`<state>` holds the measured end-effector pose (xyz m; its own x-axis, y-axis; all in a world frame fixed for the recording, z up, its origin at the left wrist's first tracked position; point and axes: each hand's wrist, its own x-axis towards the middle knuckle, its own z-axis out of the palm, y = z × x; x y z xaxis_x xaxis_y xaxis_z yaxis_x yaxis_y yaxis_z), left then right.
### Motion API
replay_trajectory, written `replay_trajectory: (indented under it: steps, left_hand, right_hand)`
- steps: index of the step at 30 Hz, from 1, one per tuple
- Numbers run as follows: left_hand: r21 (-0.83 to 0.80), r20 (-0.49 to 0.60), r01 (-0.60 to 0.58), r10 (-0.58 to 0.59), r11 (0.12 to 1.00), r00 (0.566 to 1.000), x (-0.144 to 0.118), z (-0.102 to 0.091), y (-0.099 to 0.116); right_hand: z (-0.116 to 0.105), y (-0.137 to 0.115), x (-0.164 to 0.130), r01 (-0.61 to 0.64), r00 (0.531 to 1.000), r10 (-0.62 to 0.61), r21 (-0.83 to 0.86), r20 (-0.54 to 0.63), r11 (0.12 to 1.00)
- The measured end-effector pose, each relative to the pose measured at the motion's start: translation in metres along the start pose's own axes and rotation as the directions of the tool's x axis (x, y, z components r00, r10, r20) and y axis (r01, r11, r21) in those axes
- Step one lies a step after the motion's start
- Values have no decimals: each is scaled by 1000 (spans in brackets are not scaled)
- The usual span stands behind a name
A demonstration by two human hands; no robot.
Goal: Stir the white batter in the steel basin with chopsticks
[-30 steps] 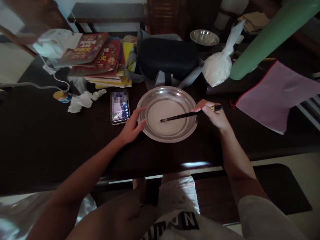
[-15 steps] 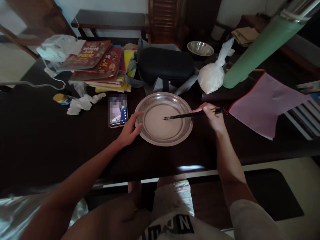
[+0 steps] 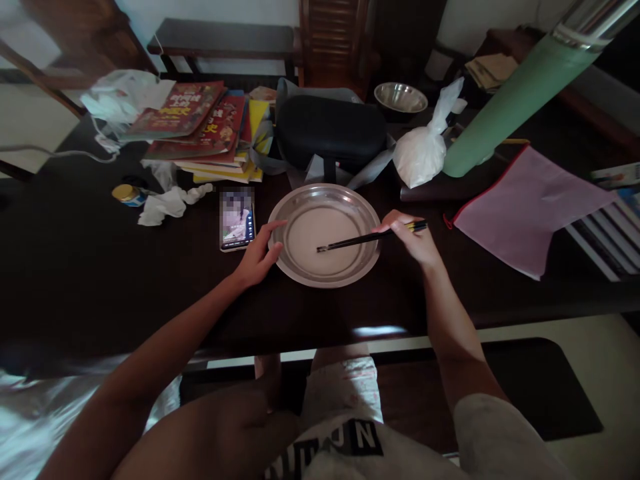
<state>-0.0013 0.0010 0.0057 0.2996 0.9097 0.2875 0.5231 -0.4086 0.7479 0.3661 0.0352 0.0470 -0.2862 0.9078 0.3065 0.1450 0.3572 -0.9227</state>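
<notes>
So the left hand, fingers spread, steadies the rim of the metal plate mid-frame while the right hand pinches chopsticks, tips dipped in its pale liquid.

Home: cluttered table, books, phone

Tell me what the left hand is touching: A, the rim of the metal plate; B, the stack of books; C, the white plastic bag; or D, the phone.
A: the left hand rests against the near left rim of the plate, beside the phone but apart from it, while the right hand holds chopsticks over the plate.
</notes>
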Motion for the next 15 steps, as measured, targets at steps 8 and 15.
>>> replay_trajectory:
  steps: [8,15]
  left_hand:
    - [26,-12,-3,3,1000,1000,0,0,-1]
    - [24,-1,-11,11,1000,1000,0,-1,0]
  right_hand:
    - [0,2,0,-19,995,16,-31,-98,999]
    - [0,2,-1,-15,991,9,-45,-134,999]
